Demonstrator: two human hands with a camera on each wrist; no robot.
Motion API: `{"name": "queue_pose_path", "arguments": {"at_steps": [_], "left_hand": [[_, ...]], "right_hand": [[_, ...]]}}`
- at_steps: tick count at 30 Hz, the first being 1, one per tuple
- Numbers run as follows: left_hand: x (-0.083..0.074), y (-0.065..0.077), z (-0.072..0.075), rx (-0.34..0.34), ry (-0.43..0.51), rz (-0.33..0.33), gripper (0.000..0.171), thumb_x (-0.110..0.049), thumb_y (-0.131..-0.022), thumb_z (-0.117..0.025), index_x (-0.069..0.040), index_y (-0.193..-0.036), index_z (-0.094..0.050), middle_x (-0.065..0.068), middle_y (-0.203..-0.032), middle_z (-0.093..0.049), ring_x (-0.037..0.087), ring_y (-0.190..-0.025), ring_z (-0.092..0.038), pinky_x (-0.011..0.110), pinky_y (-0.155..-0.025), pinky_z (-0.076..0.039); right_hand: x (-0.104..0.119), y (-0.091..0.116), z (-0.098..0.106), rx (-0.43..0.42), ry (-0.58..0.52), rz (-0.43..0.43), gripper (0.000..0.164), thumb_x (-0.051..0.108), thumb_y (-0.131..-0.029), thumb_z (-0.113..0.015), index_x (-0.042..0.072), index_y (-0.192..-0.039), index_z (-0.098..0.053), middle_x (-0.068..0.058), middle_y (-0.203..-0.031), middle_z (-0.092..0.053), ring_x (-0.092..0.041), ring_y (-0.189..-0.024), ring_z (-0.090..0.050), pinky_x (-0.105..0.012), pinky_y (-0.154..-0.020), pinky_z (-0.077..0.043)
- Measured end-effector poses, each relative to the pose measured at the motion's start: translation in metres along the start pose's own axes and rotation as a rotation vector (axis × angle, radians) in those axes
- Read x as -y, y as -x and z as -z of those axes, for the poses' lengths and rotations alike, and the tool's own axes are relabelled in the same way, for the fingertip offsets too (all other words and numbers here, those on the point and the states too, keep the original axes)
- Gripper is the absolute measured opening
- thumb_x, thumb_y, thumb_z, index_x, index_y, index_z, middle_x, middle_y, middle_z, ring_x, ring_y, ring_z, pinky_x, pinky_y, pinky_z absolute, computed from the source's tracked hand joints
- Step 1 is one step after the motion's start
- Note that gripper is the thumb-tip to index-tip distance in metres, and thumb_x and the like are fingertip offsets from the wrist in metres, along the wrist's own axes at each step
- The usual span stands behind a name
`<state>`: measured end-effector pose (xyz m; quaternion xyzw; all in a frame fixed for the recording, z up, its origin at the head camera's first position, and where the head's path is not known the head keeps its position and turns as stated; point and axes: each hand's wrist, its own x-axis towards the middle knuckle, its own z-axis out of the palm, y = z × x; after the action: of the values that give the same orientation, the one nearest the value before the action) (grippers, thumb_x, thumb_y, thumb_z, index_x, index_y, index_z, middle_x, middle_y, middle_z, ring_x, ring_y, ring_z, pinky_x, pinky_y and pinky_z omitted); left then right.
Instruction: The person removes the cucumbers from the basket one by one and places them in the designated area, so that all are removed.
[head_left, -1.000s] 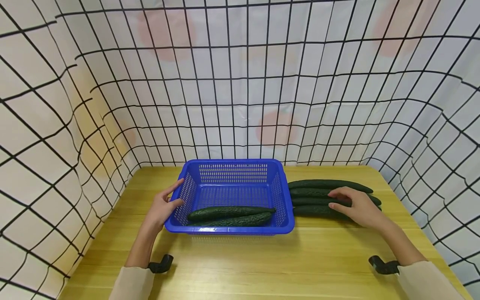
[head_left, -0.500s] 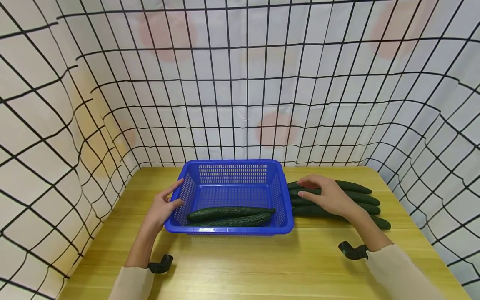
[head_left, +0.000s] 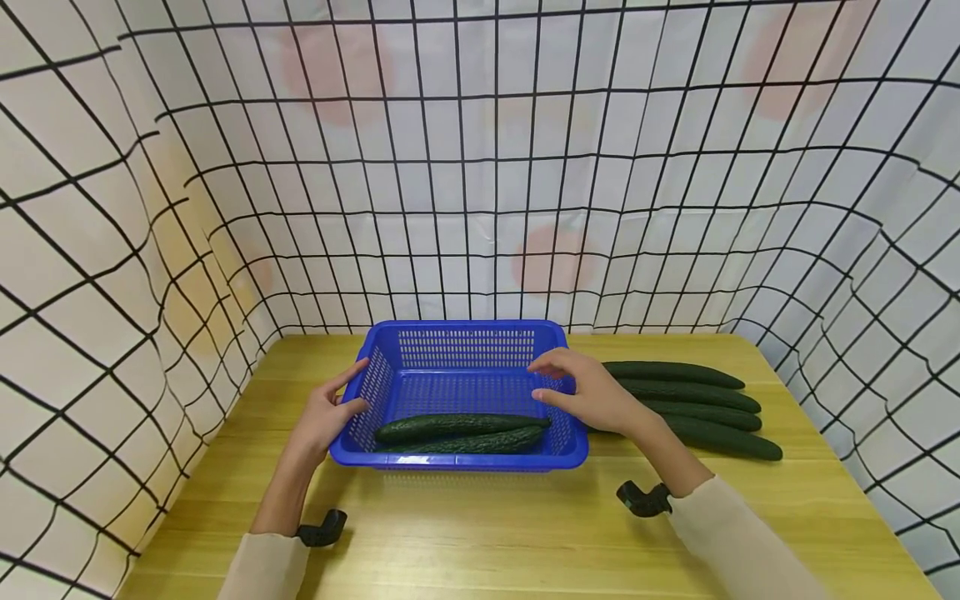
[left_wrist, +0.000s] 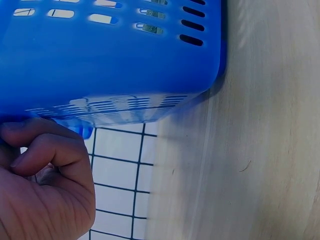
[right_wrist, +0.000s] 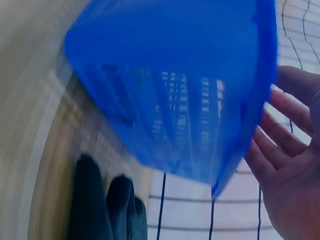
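A blue plastic basket [head_left: 457, 460] with slotted walls stands on the table, and two dark green cucumbers [head_left: 462, 426] lie along its near side. My left hand [head_left: 318, 417] grips the basket's left rim; in the left wrist view its fingers [left_wrist: 60, 150] are curled at the rim. Over the right rim is my right hand [head_left: 592, 393], fingers relaxed and apart, holding nothing. Its fingertips reach above the inside of the basket. To the right of the basket, several cucumbers [head_left: 697, 393] lie side by side, their left ends partly hidden by the right hand.
The wooden table [head_left: 480, 533] extends in front of the basket. White cloth walls with a black grid [head_left: 495, 183] enclose the back and sides. Each wrist wears a small black camera mount [head_left: 645, 498].
My right hand has moved left from above the loose cucumbers to the basket's right rim, uncovering more of their right ends. The left hand and the basket have stayed put.
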<state>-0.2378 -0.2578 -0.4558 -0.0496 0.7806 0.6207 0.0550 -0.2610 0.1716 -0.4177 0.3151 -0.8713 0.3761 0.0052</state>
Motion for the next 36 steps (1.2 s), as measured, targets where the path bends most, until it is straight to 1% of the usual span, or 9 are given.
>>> {"name": "queue_pose_path", "arguments": {"at_steps": [3, 5, 10, 12, 17, 21, 26, 31, 36], "left_hand": [[0.0, 0.0, 0.0, 0.002, -0.002, -0.005, 0.073, -0.004, -0.096, -0.061, -0.033, -0.159, -0.04, 0.036, -0.142, -0.054, 0.041, -0.103, -0.073, 0.05, -0.076, -0.065], [0.0, 0.0, -0.001, 0.003, -0.003, -0.007, 0.073, -0.004, -0.096, -0.061, -0.033, -0.16, -0.04, 0.035, -0.144, -0.053, 0.042, -0.104, -0.073, 0.05, -0.076, -0.065], [0.0, 0.001, -0.001, -0.003, -0.007, -0.005, 0.072, -0.004, -0.097, -0.061, -0.033, -0.16, -0.04, 0.035, -0.147, -0.05, 0.042, -0.105, -0.072, 0.05, -0.076, -0.065], [0.0, 0.001, -0.001, -0.002, -0.009, -0.004, 0.072, -0.004, -0.097, -0.061, -0.033, -0.16, -0.04, 0.035, -0.149, -0.048, 0.042, -0.105, -0.072, 0.05, -0.077, -0.065], [0.0, 0.001, -0.002, -0.007, -0.003, -0.006, 0.073, -0.003, -0.096, -0.061, -0.033, -0.159, -0.041, 0.034, -0.149, -0.049, 0.039, -0.104, -0.072, 0.048, -0.076, -0.065], [0.0, 0.001, -0.001, -0.009, 0.007, -0.002, 0.073, -0.004, -0.096, -0.061, -0.034, -0.159, -0.041, 0.034, -0.147, -0.05, 0.039, -0.103, -0.073, 0.048, -0.075, -0.065], [0.0, 0.001, -0.001, -0.01, 0.017, 0.015, 0.073, -0.003, -0.095, -0.062, -0.035, -0.159, -0.041, 0.035, -0.145, -0.052, 0.041, -0.102, -0.073, 0.05, -0.075, -0.065], [-0.002, 0.001, -0.002, -0.002, 0.023, 0.012, 0.073, -0.004, -0.095, -0.062, -0.033, -0.159, -0.04, 0.037, -0.145, -0.051, 0.04, -0.102, -0.073, 0.05, -0.075, -0.065], [-0.003, 0.001, -0.004, 0.002, 0.025, 0.018, 0.074, -0.004, -0.096, -0.062, -0.033, -0.16, -0.04, 0.037, -0.144, -0.052, 0.04, -0.103, -0.073, 0.05, -0.075, -0.065]], "right_hand": [[0.007, -0.006, -0.01, 0.03, -0.018, 0.004, 0.038, 0.034, -0.098, -0.071, 0.02, -0.132, -0.064, 0.002, -0.128, -0.065, -0.021, -0.116, -0.062, -0.052, -0.101, -0.054], [0.011, -0.011, -0.017, 0.055, -0.033, -0.005, 0.039, 0.035, -0.098, -0.07, 0.021, -0.134, -0.063, 0.002, -0.131, -0.064, -0.021, -0.118, -0.062, -0.052, -0.102, -0.054], [0.015, -0.022, -0.036, 0.124, -0.064, -0.028, 0.043, 0.035, -0.099, -0.069, 0.018, -0.137, -0.061, -0.001, -0.134, -0.063, -0.03, -0.122, -0.061, -0.052, -0.105, -0.052], [0.016, -0.027, -0.042, 0.151, -0.061, -0.032, 0.044, 0.036, -0.099, -0.069, 0.017, -0.138, -0.06, -0.002, -0.135, -0.063, -0.033, -0.123, -0.061, -0.05, -0.106, -0.052], [0.018, -0.038, -0.055, 0.193, -0.033, -0.032, 0.045, 0.035, -0.1, -0.068, 0.014, -0.139, -0.06, -0.005, -0.135, -0.064, -0.03, -0.123, -0.061, -0.046, -0.104, -0.054], [0.018, -0.047, -0.063, 0.219, -0.055, -0.035, 0.045, 0.034, -0.1, -0.068, 0.012, -0.138, -0.061, -0.012, -0.136, -0.064, -0.031, -0.122, -0.062, -0.047, -0.104, -0.055], [0.014, -0.049, -0.069, 0.244, -0.06, -0.058, 0.044, 0.029, -0.1, -0.068, 0.006, -0.137, -0.061, -0.016, -0.135, -0.064, -0.035, -0.122, -0.062, -0.05, -0.104, -0.054], [0.012, -0.048, -0.072, 0.267, -0.012, -0.104, 0.045, 0.027, -0.1, -0.069, 0.003, -0.137, -0.061, -0.016, -0.134, -0.065, -0.032, -0.121, -0.063, -0.049, -0.102, -0.054], [0.012, -0.048, -0.073, 0.296, 0.05, -0.103, 0.043, 0.029, -0.1, -0.069, 0.004, -0.134, -0.063, -0.014, -0.133, -0.066, -0.031, -0.121, -0.062, -0.048, -0.104, -0.053]]}}
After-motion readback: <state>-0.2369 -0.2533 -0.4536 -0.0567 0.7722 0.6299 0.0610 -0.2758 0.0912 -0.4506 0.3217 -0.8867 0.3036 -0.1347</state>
